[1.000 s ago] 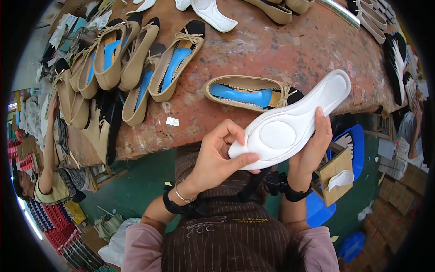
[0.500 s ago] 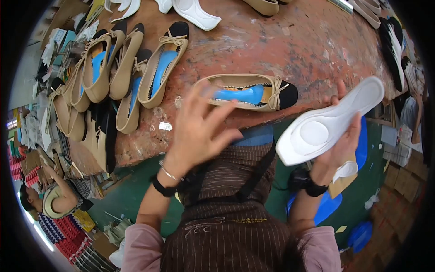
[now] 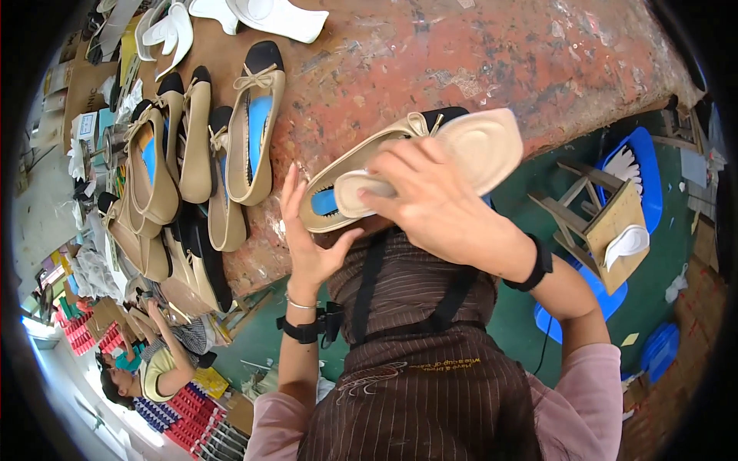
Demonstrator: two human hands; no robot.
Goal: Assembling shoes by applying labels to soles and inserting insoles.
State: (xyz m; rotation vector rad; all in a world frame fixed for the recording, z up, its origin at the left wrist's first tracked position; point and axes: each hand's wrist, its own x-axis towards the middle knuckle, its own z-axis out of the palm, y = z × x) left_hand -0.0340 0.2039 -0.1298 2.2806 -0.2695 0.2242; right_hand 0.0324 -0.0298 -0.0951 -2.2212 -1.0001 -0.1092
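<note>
**Beige insole (image 3: 488, 150) over a half-covered flat shoe (image 3: 356, 160)**

Closest to us is our brown pinstriped apron (image 3: 419, 376), with a pink sleeve (image 3: 580, 384) on either side. We've got a black band on each wrist, plus a silver bracelet (image 3: 301, 304) on the left one.

Our left hand (image 3: 307, 242) is spread wide, thumb well away from the fingers, with the heel of the shoe in the gap. It isn't gripping anything; we can't tell if it's actually touching the heel. Our right hand (image 3: 430, 196) has its fingers closed around the narrow middle of the insole, heel end toward our left, wide end out to the right.

The insole sits over the shoe, a beige one with a bow and black toe, lying slanted by the near edge of the tabletop (image 3: 477, 61). Blue lining peeks out at its heel.

Off to the right on the green floor there's a wooden stool (image 3: 615, 238) with a white piece (image 3: 628, 244) on it, beside a blue bin (image 3: 644, 180). Further up on the left we have a bunch of matching flats (image 3: 250, 138), then white insoles (image 3: 280, 17) past those. Way back left, a person (image 3: 157, 376) in a yellow top.
</note>
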